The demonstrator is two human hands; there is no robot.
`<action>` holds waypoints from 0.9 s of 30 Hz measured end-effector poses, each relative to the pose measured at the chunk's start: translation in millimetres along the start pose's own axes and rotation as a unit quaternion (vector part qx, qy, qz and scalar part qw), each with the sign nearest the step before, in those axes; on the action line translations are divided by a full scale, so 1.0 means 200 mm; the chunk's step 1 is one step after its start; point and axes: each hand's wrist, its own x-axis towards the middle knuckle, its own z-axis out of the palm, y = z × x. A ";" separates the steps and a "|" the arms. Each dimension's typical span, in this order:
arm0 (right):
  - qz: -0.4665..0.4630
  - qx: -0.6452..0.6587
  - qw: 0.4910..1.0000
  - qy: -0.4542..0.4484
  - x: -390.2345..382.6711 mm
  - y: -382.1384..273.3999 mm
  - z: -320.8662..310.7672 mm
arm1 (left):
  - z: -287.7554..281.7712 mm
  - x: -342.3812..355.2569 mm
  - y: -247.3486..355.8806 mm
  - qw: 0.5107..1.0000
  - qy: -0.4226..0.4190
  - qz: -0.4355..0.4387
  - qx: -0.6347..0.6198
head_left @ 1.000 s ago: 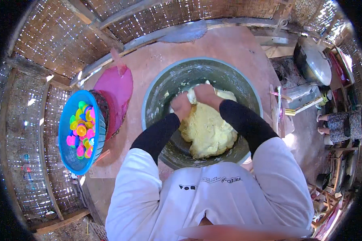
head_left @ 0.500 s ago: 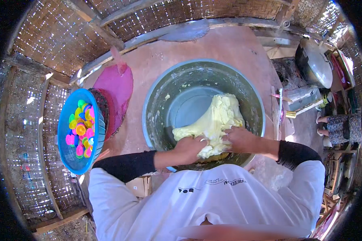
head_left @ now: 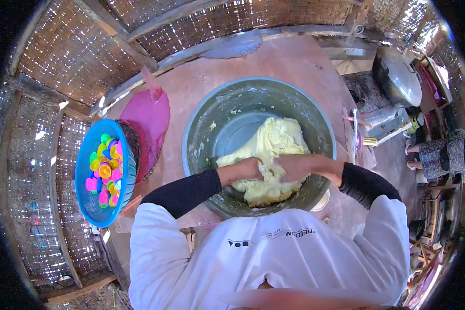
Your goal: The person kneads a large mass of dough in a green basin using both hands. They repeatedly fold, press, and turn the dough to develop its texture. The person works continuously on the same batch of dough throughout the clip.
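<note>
A large lump of pale yellow dough point(head_left: 284, 135) lies in a big round basin point(head_left: 196, 119) with a light blue rim. Its mass stretches from the far right of the basin toward the near side. My left hand point(head_left: 248, 169) grips the dough's middle, its fingers curled in and partly hidden. From the right, my right hand point(head_left: 296, 166) is closed on the dough close beside the left one; it is slightly blurred. Bits of dough stick to the fingers and to the basin's inner wall.
The basin stands on a pinkish table point(head_left: 191, 82). At left, a blue plastic basket point(head_left: 82, 186) holds several colourful small cups, beside a magenta sheet point(head_left: 147, 116). A large lidded pot point(head_left: 400, 77) stands at the far right. Another person's legs point(head_left: 416, 156) show at the right.
Both hands have moved farther from me and closer together over the dough. The near part of the dough now lies spread below them.
</note>
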 end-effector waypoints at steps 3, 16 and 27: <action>0.088 0.001 0.989 0.117 -0.01 -0.11 0.06 | 0.03 -0.06 0.14 0.995 0.046 -0.087 0.019; 0.001 -0.023 0.975 0.222 -0.07 -0.02 0.18 | -0.72 -0.21 0.48 0.997 0.003 0.033 -0.064; 0.268 -0.084 0.934 0.221 0.27 0.50 0.13 | -0.32 0.59 0.01 0.887 0.057 -0.005 -0.458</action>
